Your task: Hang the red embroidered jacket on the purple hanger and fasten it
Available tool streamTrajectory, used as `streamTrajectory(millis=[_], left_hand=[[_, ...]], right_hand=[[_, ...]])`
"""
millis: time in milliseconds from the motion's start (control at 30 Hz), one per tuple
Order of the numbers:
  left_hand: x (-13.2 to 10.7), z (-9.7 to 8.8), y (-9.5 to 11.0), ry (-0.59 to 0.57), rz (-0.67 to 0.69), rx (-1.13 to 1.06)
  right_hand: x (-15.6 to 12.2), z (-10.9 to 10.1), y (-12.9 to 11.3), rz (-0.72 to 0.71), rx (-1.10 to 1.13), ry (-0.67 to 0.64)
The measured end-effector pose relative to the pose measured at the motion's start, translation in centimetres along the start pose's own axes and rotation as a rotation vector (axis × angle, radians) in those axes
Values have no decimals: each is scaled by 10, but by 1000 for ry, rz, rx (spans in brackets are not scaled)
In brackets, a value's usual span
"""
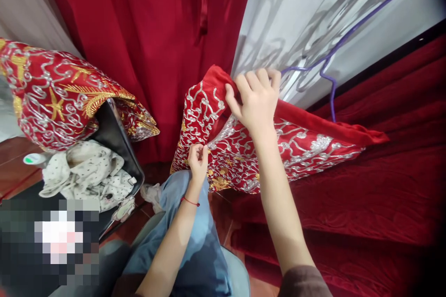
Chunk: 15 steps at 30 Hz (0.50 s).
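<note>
A red garment [299,141] with silver and gold embroidery lies over a red velvet surface [383,185] in front of me. My right hand [256,97] grips its upper red edge, fingers curled over the fold. My left hand [198,160], with a red string on the wrist, pinches the garment's lower embroidered edge above my knee. A purple hanger [331,86] shows behind the garment, against a clear plastic cover [306,23].
A second embroidered red piece [59,97] drapes over a dark chair [114,134] at left, with a cream dotted cloth [83,171] on the seat. Red curtains [156,32] hang behind. My jeans [198,250] fill the lower middle.
</note>
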<state>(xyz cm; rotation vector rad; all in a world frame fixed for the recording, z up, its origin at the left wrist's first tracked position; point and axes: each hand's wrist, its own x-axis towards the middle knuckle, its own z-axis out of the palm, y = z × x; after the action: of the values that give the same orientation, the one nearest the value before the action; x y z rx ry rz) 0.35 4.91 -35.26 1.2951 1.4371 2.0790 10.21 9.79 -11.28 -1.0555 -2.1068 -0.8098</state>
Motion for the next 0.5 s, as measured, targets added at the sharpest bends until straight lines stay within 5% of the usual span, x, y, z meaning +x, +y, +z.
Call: streamTrajectory(millis=[100,233,367,500], left_hand=[[-3,-5,-1,-63,-8,22],[-10,-6,1,-25,-51,12],[-17,-2,5,33,-70,18],[-22,-1,6,17,-91,-11]], right_hand=[[-25,-4,-23,80,25,116],[-94,1,-76,335,126,315],[-151,19,-110,752,537,97],[-158,34,-116,982,761,-164]])
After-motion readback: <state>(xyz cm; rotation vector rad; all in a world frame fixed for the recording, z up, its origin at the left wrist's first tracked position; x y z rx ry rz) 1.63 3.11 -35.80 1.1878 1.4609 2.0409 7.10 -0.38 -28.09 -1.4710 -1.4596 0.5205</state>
